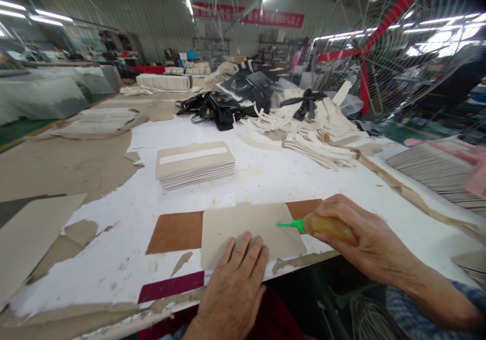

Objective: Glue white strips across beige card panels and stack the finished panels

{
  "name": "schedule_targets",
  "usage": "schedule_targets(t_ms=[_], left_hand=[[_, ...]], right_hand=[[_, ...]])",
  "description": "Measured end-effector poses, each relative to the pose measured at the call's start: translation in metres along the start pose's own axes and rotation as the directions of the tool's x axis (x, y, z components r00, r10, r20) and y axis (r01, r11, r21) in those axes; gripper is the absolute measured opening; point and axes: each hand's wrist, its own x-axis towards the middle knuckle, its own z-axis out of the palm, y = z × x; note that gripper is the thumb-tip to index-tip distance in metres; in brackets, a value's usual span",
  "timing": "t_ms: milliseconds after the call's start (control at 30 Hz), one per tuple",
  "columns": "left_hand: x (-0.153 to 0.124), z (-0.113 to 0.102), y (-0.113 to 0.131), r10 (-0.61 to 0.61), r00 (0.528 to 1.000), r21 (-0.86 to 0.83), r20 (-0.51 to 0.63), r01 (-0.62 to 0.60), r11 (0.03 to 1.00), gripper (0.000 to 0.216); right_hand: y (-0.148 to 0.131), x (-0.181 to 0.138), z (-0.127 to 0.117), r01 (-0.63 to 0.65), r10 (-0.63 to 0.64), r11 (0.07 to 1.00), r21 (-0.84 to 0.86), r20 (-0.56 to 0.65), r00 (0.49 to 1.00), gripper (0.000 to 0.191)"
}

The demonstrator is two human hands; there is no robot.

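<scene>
Both hands share one beige panel (246, 228): your left hand (235, 279) lies flat, fingers spread, on its near edge so it stays put on the brown board (174, 231). Your right hand (364, 239) is wrapped around the amber glue bottle (328, 226), its green nozzle (290, 224) angled low onto the panel's right side.

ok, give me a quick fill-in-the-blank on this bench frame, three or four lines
1. The right hand holds a glue bottle with a ____ nozzle.
2. The left hand presses flat on the ____ card.
3. That card lies on a ____ board.
4. Behind it sits a stack of cards with a ____ strip on top.

Missing words: green; beige; brown; white
</scene>
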Motion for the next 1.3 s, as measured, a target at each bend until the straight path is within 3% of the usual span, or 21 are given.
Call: schedule_targets(t_ms=[400,767,1033,1300], left_hand=[[-0.001,0.000,0.000,0.001,1.000,-0.001,0.007,-0.001,1.000,0.055],[-0.001,-0.002,0.000,0.009,0.999,0.029,-0.032,-0.008,1.000,0.055],[0.000,-0.003,0.000,0.007,0.999,0.028,-0.037,-0.006,1.000,0.054],[0.000,-0.006,0.002,0.012,0.997,0.029,-0.076,-0.010,1.000,0.051]], right_hand=[[0.003,-0.006,-0.016,-0.130,0.130,0.992,-0.010,0.054,0.990,0.017],[0.001,0.000,-0.002,-0.077,0.076,0.997,0.010,0.022,0.997,0.017],[0.008,-0.007,-0.009,-0.156,0.158,0.985,-0.068,0.027,0.987,0.018],[0.006,-0.008,-0.003,-0.216,0.216,0.976,-0.003,-0.011,0.976,0.025]])
